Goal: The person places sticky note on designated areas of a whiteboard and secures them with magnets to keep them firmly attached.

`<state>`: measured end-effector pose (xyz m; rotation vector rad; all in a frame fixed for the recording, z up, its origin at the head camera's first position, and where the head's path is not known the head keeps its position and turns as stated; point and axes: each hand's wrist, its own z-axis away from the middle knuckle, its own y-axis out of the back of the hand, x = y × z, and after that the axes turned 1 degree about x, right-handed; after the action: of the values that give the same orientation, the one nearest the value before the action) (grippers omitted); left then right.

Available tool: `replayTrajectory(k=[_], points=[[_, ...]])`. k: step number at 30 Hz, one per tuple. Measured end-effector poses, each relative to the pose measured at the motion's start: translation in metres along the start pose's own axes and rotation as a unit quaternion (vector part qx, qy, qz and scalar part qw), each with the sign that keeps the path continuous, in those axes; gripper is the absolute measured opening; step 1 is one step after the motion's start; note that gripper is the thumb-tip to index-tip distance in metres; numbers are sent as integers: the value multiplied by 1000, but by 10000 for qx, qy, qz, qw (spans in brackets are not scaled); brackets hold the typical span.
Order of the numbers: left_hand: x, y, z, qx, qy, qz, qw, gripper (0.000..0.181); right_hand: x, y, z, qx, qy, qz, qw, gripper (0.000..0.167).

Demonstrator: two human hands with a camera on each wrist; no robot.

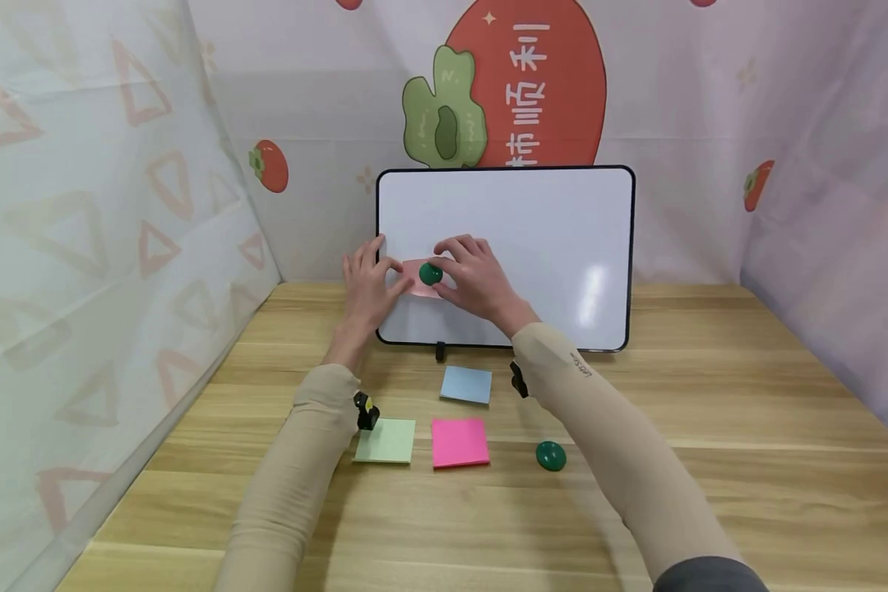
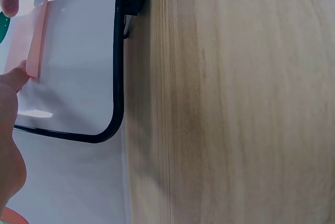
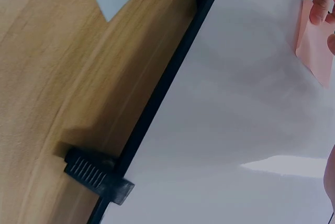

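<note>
A pale pink sticky note (image 1: 414,288) lies against the left part of a whiteboard (image 1: 518,222), its lower edge lifting off the surface in the left wrist view. My left hand (image 1: 366,288) is at the board's left edge, thumb and index fingertips pressing on the note's left side. Over the note, my right hand (image 1: 481,279) pinches a round green magnet (image 1: 431,274) between thumb and index finger. In the left wrist view only a sliver of the magnet (image 2: 3,26) shows. The right wrist view has fingertips on the note (image 3: 316,51).
On the wooden table lie a blue sticky pad (image 1: 466,385), a green pad (image 1: 386,441), a bright pink pad (image 1: 460,442) and a second green magnet (image 1: 551,455). Black feet (image 3: 94,174) support the board's lower edge. Printed cloth hangs behind and at both sides.
</note>
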<state>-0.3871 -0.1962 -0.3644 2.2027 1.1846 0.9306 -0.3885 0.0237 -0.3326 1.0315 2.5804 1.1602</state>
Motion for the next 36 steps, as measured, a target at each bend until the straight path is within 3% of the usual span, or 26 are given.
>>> replayTrajectory(k=[7, 19, 36], points=[[0, -2, -1, 92, -8, -19, 10000, 26, 0, -15, -11, -6, -81, 372, 9993, 33], [0, -2, -3, 54, 14, -150, 9999, 32, 10, -30, -17, 688, -74, 413, 9967, 27], [3, -3, -3, 63, 72, -183, 9998, 30, 12, -24, -15, -93, -503, 255, 9984, 32]])
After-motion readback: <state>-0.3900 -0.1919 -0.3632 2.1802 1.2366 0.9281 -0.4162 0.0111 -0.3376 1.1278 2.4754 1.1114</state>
